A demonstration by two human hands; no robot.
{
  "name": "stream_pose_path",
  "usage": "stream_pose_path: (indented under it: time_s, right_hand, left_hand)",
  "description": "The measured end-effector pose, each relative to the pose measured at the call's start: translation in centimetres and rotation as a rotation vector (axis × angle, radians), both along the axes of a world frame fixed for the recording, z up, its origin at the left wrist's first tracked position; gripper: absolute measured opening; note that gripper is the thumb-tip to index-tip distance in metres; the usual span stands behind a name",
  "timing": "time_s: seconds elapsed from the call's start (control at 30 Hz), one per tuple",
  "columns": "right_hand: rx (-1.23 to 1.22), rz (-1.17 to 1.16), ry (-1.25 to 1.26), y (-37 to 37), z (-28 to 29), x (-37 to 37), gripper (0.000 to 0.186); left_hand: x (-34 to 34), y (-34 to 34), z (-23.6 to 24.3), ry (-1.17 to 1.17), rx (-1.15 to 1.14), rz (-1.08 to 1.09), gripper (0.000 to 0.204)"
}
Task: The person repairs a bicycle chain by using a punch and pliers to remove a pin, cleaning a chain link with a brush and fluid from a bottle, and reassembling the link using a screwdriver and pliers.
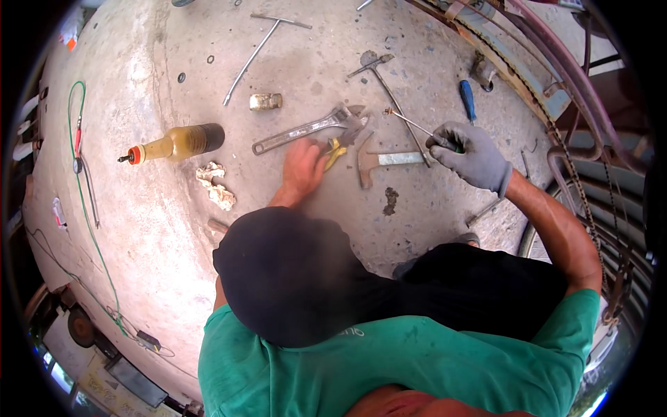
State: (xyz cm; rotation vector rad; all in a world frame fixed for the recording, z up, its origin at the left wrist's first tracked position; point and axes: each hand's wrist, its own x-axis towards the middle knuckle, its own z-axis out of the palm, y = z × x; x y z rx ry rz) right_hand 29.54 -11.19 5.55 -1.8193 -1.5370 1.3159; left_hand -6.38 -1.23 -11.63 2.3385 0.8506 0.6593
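Note:
My bare left hand [303, 167] is low over the floor, its curled fingers on the yellow-handled pliers [335, 153]; the fingers partly hide the handles. Right beside it, touching or nearly so, lies a large adjustable wrench [299, 135]. In a grey glove, my right hand [474, 156] is closed round the dark handle of a screwdriver [415, 125]. The thin shaft points up and left, with a small coppery piece at its tip. Beneath and left of that hand lies a hammer [396, 159]. A T-handled wrench [387, 87] passes behind the shaft.
An oil bottle [180, 142], a crumpled rag [216, 186], a metal cylinder [266, 102] and another T-handled wrench [253, 59] lie to the left. A blue-handled screwdriver [467, 101] is at the right, near a bicycle frame and chain [552, 132]. A green hose [90, 208] runs along the far left.

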Motion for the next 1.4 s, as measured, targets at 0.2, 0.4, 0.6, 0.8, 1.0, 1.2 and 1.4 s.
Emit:
stream_pose_path:
  time_s: [0.2,0.4,0.6,0.8,1.0,1.2,1.4]
  right_hand:
    - [-0.086,-0.020,-0.017,-0.5,1.3,0.9,0.018]
    - [-0.163,-0.048,0.037,-1.9,4.4,3.5,0.023]
    - [-0.089,-0.149,0.145,-5.9,5.7,6.9,0.026]
    - [0.005,-0.330,0.332,-10.0,3.5,7.7,0.024]
    - [0.089,-0.424,0.488,-11.9,2.9,7.4,0.025]
    - [0.054,-0.466,0.513,-12.8,2.8,7.9,0.029]
    - [0.086,-0.482,0.596,-13.3,2.8,8.1,0.031]
  left_hand:
    - [0.2,-1.0,-0.1,-0.006,-0.063,-0.101,0.025]
    - [1.0,0.1,3.4,-0.034,-0.117,-0.138,0.016]
    - [6.0,4.7,10.6,-0.126,-0.423,-0.196,0.013]
    - [16.4,7.7,23.2,-0.119,-0.303,-0.542,0.018]
    - [23.9,4.2,28.8,-0.036,-0.277,-0.746,0.022]
    - [28.3,1.8,29.1,-0.052,-0.245,-0.809,0.017]
    - [30.2,0.9,28.6,-0.002,-0.292,-0.765,0.012]
